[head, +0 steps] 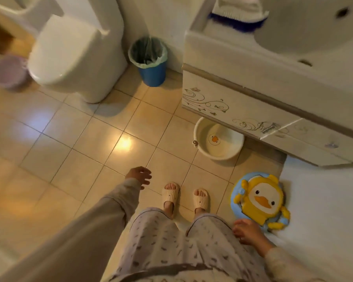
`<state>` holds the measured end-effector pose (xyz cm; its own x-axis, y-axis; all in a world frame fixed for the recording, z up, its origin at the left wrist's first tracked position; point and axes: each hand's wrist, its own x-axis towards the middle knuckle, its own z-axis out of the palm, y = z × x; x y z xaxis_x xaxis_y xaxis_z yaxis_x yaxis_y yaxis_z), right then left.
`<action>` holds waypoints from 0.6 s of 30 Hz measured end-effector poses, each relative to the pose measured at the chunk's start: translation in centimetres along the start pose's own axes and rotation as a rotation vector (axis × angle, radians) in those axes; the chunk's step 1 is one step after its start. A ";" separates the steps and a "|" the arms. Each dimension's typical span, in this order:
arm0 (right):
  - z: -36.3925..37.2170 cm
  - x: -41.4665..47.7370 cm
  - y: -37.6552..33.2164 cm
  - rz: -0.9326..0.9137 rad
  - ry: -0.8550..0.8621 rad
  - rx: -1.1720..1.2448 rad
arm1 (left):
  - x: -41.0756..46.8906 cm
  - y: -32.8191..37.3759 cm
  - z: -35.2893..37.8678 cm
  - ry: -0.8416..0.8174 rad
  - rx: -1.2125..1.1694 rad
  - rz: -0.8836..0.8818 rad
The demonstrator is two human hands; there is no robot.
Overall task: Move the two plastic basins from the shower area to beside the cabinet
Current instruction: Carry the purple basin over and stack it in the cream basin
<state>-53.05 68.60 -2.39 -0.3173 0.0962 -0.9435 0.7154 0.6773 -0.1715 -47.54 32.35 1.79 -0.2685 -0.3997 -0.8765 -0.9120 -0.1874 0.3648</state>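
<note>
Under the front edge of the cabinet (243, 110), at about two o'clock from the person's feet, sits a white basin (218, 139) with a duck printed inside, half tucked beneath the cabinet base; it looks already delivered; well apart, at ten o'clock near the frame's left edge, a lilac basin (9, 71) rests on the floor just beside the toilet (77, 55), blurred, and judging by its place it is the one left to fetch; so the task seems about half done, though whether that far corner is the shower area cannot be told; the left hand (139, 176) hangs released, fingers loosely spread, carrying nothing; the right hand (248, 233) is also slack and empty, close to a yellow duck seat (260, 200) at three o'clock but not gripping it; a blue bin (149, 62) with a liner stands at twelve o'clock between toilet and cabinet; both slippers (170, 195) are planted on the tiled floor (90, 139)
</note>
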 end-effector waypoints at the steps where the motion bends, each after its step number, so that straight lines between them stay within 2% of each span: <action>1: -0.9 0.2 -0.5 -0.019 -0.018 -0.059 | -0.5 -0.8 -0.2 0.032 -0.042 -0.006; 5: -3.1 0.8 -3.7 -0.129 -0.044 -0.281 | -3.4 -6.4 -0.1 0.132 -0.251 -0.113; 8: -2.9 1.8 -6.9 -0.230 -0.061 -0.497 | -5.8 -11.7 1.8 0.183 -0.529 -0.248; 10: -1.9 2.3 -9.2 -0.302 -0.074 -0.689 | -7.3 -15.1 3.8 0.219 -0.712 -0.329; 13: 1.8 1.1 -12.9 -0.394 -0.167 -0.959 | -9.1 -19.8 7.0 0.271 -0.857 -0.446; 15: 5.0 0.1 -15.6 -0.477 -0.245 -1.041 | -9.8 -22.3 9.0 0.304 -0.939 -0.520; 18: 9.5 -2.1 -19.1 -0.589 -0.344 -1.024 | -10.5 -24.9 11.1 0.327 -1.054 -0.618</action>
<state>-60.09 48.53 0.17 -0.1349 -0.5099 -0.8496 -0.3491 0.8269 -0.4409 -25.44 51.15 -1.53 0.3389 -0.1648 -0.9263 -0.1280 -0.9835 0.1282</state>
